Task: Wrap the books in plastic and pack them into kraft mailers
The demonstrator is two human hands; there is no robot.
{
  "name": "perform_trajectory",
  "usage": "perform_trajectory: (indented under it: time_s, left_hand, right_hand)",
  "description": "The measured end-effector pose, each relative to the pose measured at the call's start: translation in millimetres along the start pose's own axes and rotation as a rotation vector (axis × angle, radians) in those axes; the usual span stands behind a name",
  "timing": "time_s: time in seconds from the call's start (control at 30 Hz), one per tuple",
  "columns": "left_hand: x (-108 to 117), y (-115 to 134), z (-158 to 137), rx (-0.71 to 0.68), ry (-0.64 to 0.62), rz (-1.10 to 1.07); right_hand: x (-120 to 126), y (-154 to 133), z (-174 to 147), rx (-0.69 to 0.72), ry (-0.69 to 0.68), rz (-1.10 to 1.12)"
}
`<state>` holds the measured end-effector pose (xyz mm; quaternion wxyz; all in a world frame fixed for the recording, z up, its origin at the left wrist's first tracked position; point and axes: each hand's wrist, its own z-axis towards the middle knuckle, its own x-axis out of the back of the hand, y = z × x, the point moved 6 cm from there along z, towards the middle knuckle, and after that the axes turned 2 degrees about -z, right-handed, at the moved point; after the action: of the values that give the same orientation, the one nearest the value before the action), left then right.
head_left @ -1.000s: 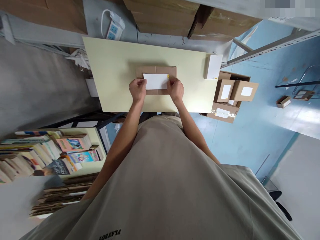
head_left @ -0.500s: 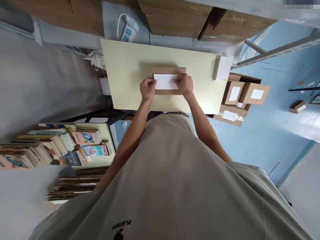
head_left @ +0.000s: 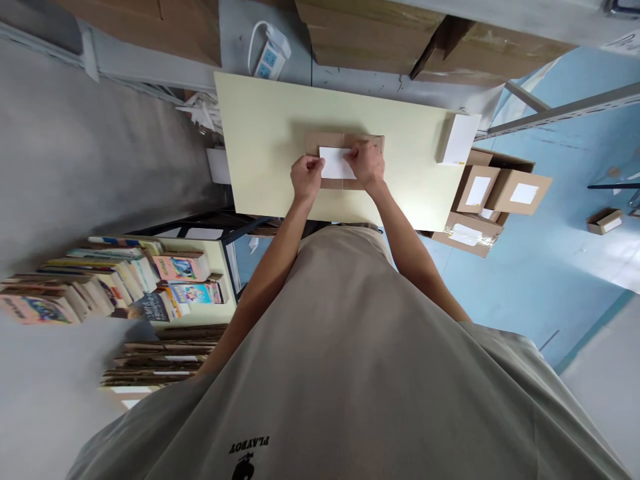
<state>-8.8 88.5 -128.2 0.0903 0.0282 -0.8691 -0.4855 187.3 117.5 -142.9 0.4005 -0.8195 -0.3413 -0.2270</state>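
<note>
A small brown cardboard box lies flat on the pale yellow tabletop in front of me. On its upper face is a white rectangular label, its right part covered by my fingers. My left hand pinches the label's left edge between thumb and fingertips. My right hand is closed over the right part, thumb and fingertips pressed together at the label's upper right. Whether the label sticks to the cardboard or is lifted from it, I cannot tell.
A white box sits at the table's right end. Beyond the far edge are a power strip and large cartons. Labelled cardboard boxes stand to the right. Books and flattened cardboard lie on shelves at lower left.
My right hand has shifted left across the label, baring the box's right end. My left hand keeps its place at the left edge. The whole view has shifted slightly.
</note>
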Motion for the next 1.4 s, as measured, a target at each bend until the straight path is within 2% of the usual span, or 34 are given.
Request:
perform_trajectory:
  time_s: [0.13, 0.23, 0.4, 0.47, 0.57, 0.63, 0.83, 1.07, 1.27, 1.4]
  left_hand:
    - [1.2, 1.5, -2.6, -0.005, 0.018, -0.018]
    - [3.0, -3.6, -1.2, -0.036, 0.030, -0.009]
    - [6.4, -32.1, 14.7, -0.050, 0.087, 0.148]
    - [7.0, -42.7, 21.5, -0.058, 0.101, 0.212]
    - [6.3, -52.0, 28.1, -0.084, 0.091, 0.250]
    - [5.7, -54.4, 29.7, -0.103, 0.078, 0.260]
    - [5.1, -54.5, 29.1, -0.101, 0.063, 0.284]
    - [3.3, -39.2, 20.3, -0.091, 0.103, 0.335]
    - [1.9, -29.2, 12.6, -0.104, 0.134, 0.365]
    - [1.9, -27.6, 12.7, -0.124, 0.116, 0.402]
  right_hand:
    - [1.3, -9.7, 1.6, 0.022, 0.039, -0.039]
    - [-3.7, -7.5, -17.4, -0.002, -0.035, -0.136]
    - [-2.0, -11.0, -33.5, -0.001, -0.173, -0.271]
    - [5.9, -17.8, -26.0, 0.000, -0.161, -0.261]
    - [18.8, -28.7, -14.2, -0.011, -0.071, -0.215]
    - [20.0, -34.2, -14.6, -0.010, -0.047, -0.218]
    - [-3.5, -43.1, -34.2, 0.015, -0.185, -0.321]
    - [0.1, -59.8, -10.4, 0.029, -0.066, -0.227]
    - [-19.6, -57.3, -25.2, 0.081, -0.194, -0.350]
    - [-15.6, -57.7, -31.2, 0.082, -0.215, -0.332]
